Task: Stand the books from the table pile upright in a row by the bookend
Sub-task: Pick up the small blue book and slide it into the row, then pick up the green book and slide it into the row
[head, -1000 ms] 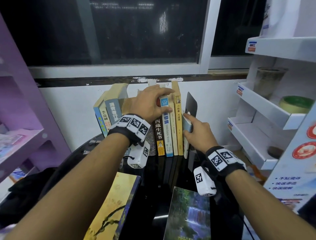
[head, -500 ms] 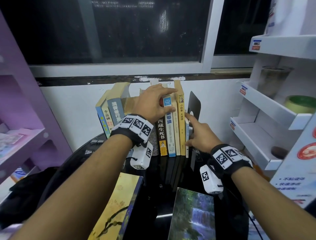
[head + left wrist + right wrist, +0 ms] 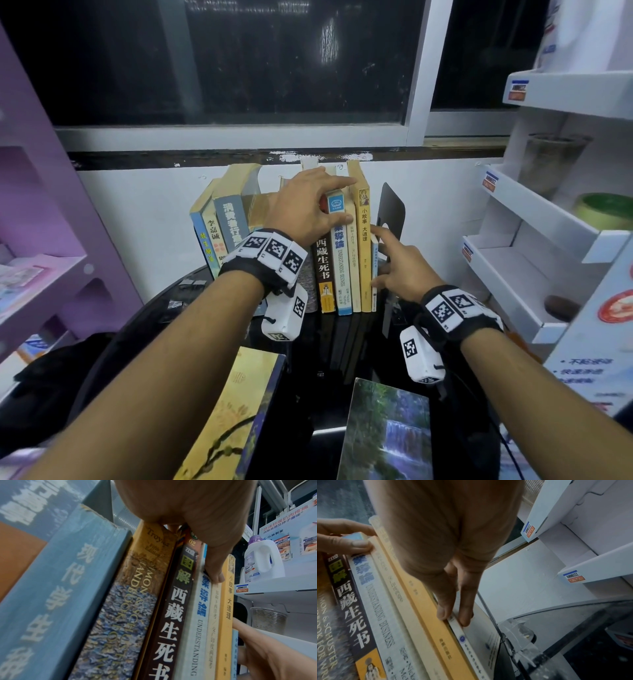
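Note:
A row of upright books [image 3: 342, 274] stands at the back of the black table [image 3: 329, 356], ending near a black bookend [image 3: 392, 209]. My left hand [image 3: 318, 195] curls over the row's top, its thumb [image 3: 214, 573] pinching the blue-and-white book [image 3: 200, 601]. My right hand [image 3: 380, 257] presses straight fingers [image 3: 443, 612] on the spine of a thin pale-blue book [image 3: 462, 638], which stands between the yellow book [image 3: 364, 246] and the bookend. Two books lie flat near me: a yellow one [image 3: 233, 411] and one with a waterfall cover [image 3: 387, 431].
Leaning books [image 3: 229, 219] prop against the row's left end. A white display shelf [image 3: 513, 246] with a green tape roll [image 3: 603, 209] stands close on the right, a purple shelf [image 3: 41, 274] on the left. The wall and window are right behind the row.
My right hand held the thin blue book out from the row a second ago; it has pushed it in beside the yellow book and now only presses on it. The left hand stayed put.

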### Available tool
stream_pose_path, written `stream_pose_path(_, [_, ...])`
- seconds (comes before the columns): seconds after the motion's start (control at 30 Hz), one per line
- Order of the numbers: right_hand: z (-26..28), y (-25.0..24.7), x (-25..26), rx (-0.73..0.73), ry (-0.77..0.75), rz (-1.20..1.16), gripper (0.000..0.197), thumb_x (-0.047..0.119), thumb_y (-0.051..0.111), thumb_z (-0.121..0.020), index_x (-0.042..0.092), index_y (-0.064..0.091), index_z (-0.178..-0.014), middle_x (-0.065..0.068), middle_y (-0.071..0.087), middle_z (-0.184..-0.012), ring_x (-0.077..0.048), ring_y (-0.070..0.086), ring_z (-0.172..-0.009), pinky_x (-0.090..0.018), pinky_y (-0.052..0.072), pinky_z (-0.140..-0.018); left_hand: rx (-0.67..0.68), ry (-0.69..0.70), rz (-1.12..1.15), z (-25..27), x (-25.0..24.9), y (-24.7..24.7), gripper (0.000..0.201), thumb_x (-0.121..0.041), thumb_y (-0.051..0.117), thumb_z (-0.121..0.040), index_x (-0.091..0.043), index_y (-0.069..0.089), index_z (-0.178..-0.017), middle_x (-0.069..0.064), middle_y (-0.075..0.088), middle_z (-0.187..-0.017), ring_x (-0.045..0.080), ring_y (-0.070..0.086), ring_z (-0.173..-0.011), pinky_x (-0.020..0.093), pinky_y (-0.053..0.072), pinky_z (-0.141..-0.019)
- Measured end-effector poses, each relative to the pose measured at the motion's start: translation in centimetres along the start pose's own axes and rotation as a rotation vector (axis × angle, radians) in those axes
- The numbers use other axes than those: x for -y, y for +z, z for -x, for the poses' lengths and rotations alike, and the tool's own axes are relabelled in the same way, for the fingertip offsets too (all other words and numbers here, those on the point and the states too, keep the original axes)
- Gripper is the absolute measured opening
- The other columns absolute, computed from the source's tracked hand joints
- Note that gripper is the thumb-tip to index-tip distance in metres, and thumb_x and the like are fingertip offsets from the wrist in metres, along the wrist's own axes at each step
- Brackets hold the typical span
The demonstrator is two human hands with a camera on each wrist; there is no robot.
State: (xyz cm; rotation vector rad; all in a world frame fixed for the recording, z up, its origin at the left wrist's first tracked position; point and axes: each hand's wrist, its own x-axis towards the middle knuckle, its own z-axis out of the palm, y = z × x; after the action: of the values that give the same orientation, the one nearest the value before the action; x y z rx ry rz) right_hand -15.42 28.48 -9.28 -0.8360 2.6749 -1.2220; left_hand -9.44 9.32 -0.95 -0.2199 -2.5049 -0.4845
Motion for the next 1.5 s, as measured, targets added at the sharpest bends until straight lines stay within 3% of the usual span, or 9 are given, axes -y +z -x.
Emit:
stream_pose_path(0.2, [0.3, -0.1, 0.2, 0.067, -0.018, 0.053, 0.097, -0.002, 0.063, -0.088, 0.048, 0.005, -0.148, -0.003, 0.052, -0.141, -0.018, 0.067, -0.104, -0.028, 0.057, -0.076, -0.008, -0.002, -0.005, 0.0, 0.0, 0.0, 0.056, -0.040, 0.072, -0.081, -0.034, 0.055, -0.133, -0.003, 0.059, -0.131, 0.014, 0.043, -0.129, 0.021, 0.023, -0.092])
stream_pose_path(0.43, [1.1, -0.9, 0.9, 0.137, -0.024, 0.111, 0.101, 0.006, 0.060, -0.092, 0.044, -0.014, -0.149, -0.003, 0.045, -0.147, -0.021, 0.066, -0.107, -0.028, 0.057, -0.077, -0.003, 0.007, -0.019, 0.1, -0.1, -0.1, 0.057, -0.039, 0.072, -0.081, -0.034, 0.053, -0.135, -0.003, 0.057, -0.133, 0.014, 0.042, -0.130, 0.021, 0.022, -0.092])
stream_pose_path(0.57, [1.6, -1.3, 1.0, 0.123, -0.037, 0.081, 0.096, 0.004, 0.059, -0.092, 0.046, -0.006, -0.148, 0.000, 0.039, -0.151, -0.021, 0.064, -0.111, -0.015, 0.053, -0.071, 0.001, 0.010, -0.021, 0.1, -0.1, -0.1, 0.057, -0.039, 0.072, -0.081, -0.033, 0.053, -0.134, -0.005, 0.056, -0.135, 0.014, 0.041, -0.132, 0.023, 0.024, -0.097])
stream_pose_path(0.7, [2.1, -1.7, 0.9, 0.095, -0.015, 0.069, 0.092, 0.008, 0.063, -0.090, 0.043, 0.005, -0.151, 0.000, 0.041, -0.151, -0.017, 0.065, -0.110, -0.022, 0.055, -0.079, 0.018, 0.001, -0.019, 0.2, -0.3, -0.4, 0.059, -0.041, 0.072, -0.081, -0.033, 0.051, -0.135, -0.006, 0.053, -0.139, 0.015, 0.038, -0.135, 0.034, 0.030, -0.106])
stream_pose_path(0.87, [3.3, -2.3, 1.2, 0.077, 0.044, 0.122, 0.068, 0.015, 0.069, -0.087, 0.027, 0.035, -0.145, -0.003, 0.057, -0.137, -0.016, 0.067, -0.099, -0.025, 0.054, -0.083, 0.037, -0.001, 0.008, 0.3, -0.3, -0.5, 0.056, -0.041, 0.073, -0.079, -0.033, 0.053, -0.131, -0.009, 0.052, -0.136, 0.013, 0.044, -0.126, 0.039, 0.042, -0.102])
stream_pose_path(0.97, [4.3, -2.7, 1.3, 0.153, 0.079, 0.179, 0.056, 0.020, 0.071, -0.085, 0.025, 0.047, -0.135, 0.001, 0.062, -0.128, -0.013, 0.062, -0.103, -0.021, 0.050, -0.085, 0.014, -0.030, 0.070, 0.5, -0.4, -0.6, 0.051, -0.035, 0.072, -0.082, -0.030, 0.056, -0.130, -0.008, 0.048, -0.139, 0.013, 0.045, -0.125, 0.033, 0.042, -0.098])
stream_pose_path(1.07, [5.4, -2.8, 1.6, 0.210, 0.108, 0.225, 0.052, 0.023, 0.072, -0.085, 0.023, 0.051, -0.132, 0.004, 0.062, -0.122, -0.009, 0.057, -0.100, -0.012, 0.041, -0.074, -0.055, -0.040, 0.113, 1.5, -0.6, -0.7, 0.048, -0.032, 0.073, -0.082, -0.028, 0.058, -0.128, -0.007, 0.046, -0.140, 0.013, 0.044, -0.126, 0.028, 0.039, -0.095])
stream_pose_path(1.3, [7.7, -2.3, 1.7, 0.334, 0.189, 0.367, 0.043, 0.035, 0.073, -0.083, 0.021, 0.060, -0.122, 0.003, 0.065, -0.117, -0.013, 0.059, -0.103, -0.024, 0.048, -0.083, -0.192, 0.009, 0.088, 5.3, -1.6, -0.8, 0.035, -0.030, 0.073, -0.081, -0.026, 0.063, -0.115, -0.004, 0.052, -0.128, 0.015, 0.045, -0.123, 0.037, 0.037, -0.106])
stream_pose_path(1.5, [9.8, -1.4, 2.3, 0.393, 0.205, 0.443, 0.046, 0.040, 0.074, -0.080, 0.022, 0.061, -0.120, 0.003, 0.064, -0.115, -0.015, 0.061, -0.101, -0.026, 0.054, -0.078, -0.018, 0.009, 0.110, 9.6, -2.7, 1.0, 0.032, -0.030, 0.070, -0.083, -0.029, 0.060, -0.114, -0.004, 0.048, -0.128, 0.014, 0.041, -0.125, 0.035, 0.033, -0.110])
